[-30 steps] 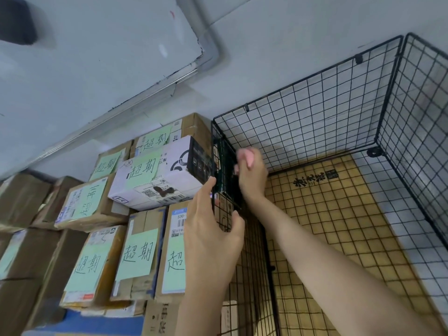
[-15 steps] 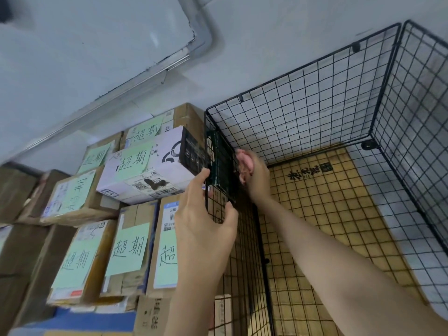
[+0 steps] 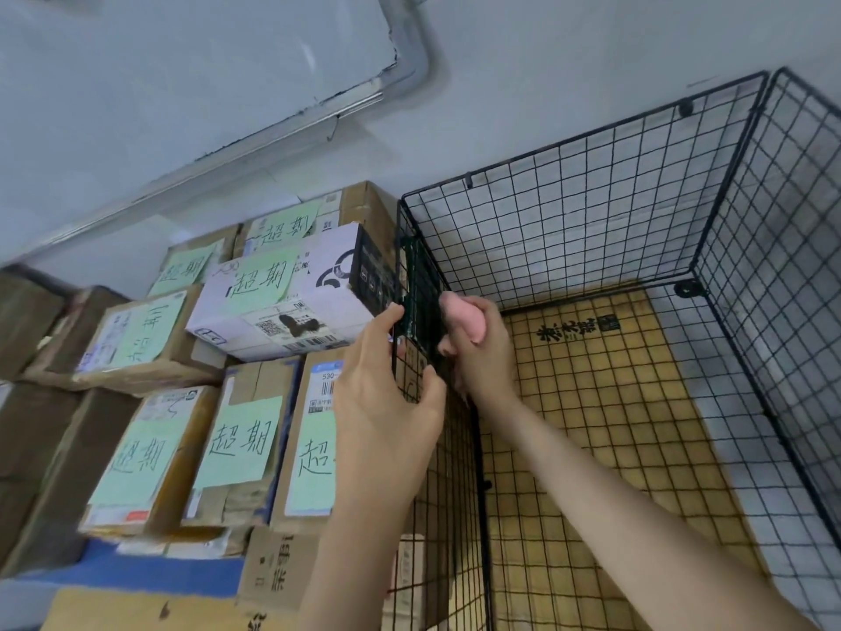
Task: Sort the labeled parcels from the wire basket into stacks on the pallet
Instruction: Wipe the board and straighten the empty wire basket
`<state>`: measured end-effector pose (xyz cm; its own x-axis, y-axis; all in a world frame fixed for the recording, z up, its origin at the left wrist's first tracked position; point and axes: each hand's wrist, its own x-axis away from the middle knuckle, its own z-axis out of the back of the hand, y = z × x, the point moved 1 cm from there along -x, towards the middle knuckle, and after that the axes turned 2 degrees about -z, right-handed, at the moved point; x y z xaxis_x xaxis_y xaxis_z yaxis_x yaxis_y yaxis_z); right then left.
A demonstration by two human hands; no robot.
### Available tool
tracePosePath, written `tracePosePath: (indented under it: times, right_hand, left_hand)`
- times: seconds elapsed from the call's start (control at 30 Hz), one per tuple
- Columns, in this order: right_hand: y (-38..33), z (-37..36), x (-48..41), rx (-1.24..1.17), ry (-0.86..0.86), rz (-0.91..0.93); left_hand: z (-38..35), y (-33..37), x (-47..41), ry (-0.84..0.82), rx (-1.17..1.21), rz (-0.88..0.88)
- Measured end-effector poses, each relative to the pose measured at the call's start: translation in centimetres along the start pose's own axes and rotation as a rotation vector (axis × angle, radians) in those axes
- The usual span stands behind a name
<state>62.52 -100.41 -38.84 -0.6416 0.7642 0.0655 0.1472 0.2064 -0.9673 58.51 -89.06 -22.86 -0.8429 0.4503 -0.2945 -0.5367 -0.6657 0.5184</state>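
2 bare hands in view: left hand [image 3: 382, 393], right hand [image 3: 482, 357]. Left forearm [image 3: 359, 539] and right forearm [image 3: 614, 494] are both uncovered all the way to the bottom frame edge. 1 oddity: a smooth, rounded pink piece [image 3: 464, 314] sits at the right hand's fingertips. Can't tell if it's a worn finger cover or something else.

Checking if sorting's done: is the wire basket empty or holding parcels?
Empty as far as visible: the wire basket shows only its yellow gridded mat; the right forearm hides part.
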Motion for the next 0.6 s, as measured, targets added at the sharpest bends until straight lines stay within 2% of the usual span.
tracePosePath:
  times: [0.13, 0.2, 0.27, 0.33, 0.47, 0.53, 0.6]
  right_hand:
    - [-6.6, -1.2, 2.0, -0.100, -0.001, 0.192]
    - [-7.4, -1.7, 2.6, -0.090, -0.051, 0.274]
    - [-6.1, -1.7, 2.6, 0.024, -0.041, 0.317]
    - [-2.2, -0.9, 2.1, 0.140, 0.013, 0.243]
    - [5.5, 1.6, 2.3, 0.309, -0.030, -0.155]
    - [6.8, 2.0, 2.3, 0.399, -0.021, -0.201]
    - [6.6, 1.9, 2.3, 0.378, 0.015, -0.251]
  left_hand:
    - [-0.1, -0.2, -0.1, -0.002, 0.027, 0.007]
    - [-0.1, -0.3, -0.2, 0.006, 0.054, 0.010]
    - [-0.1, -0.4, -0.2, 0.023, 0.083, 0.014]
    - [-0.2, -0.6, -0.2, 0.035, 0.082, 0.003]
    - [-0.3, -0.6, -0.1, 0.005, 0.082, 0.021]
    - [-0.2, -0.6, -0.2, 0.006, 0.097, 0.022]
    - [-0.1, -0.7, -0.2, 0.012, 0.107, 0.032]
